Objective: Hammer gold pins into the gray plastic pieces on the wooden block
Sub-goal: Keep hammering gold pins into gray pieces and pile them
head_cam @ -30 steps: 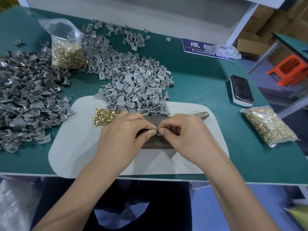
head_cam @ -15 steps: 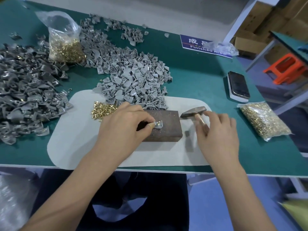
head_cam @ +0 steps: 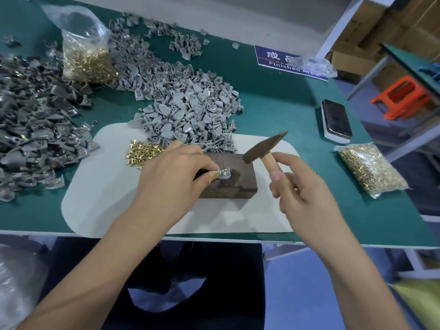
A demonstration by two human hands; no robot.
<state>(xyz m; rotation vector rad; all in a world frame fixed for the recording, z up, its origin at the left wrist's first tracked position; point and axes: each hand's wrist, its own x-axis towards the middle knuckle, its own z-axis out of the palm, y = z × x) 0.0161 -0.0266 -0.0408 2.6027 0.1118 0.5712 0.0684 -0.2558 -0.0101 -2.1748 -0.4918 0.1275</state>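
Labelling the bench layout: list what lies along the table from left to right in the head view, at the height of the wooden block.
Dark gray pieces pile → loose gold pins → left hand → wooden block → hammer → right hand → bag of gold pins.

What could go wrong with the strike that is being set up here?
1. The left hand pinches the gray piece right beside the gold pin; a slightly off blow could hit the fingertips.
2. The right hand seems to hold the hammer loosely, index finger extended, so the head may glance off and tilt the pin.
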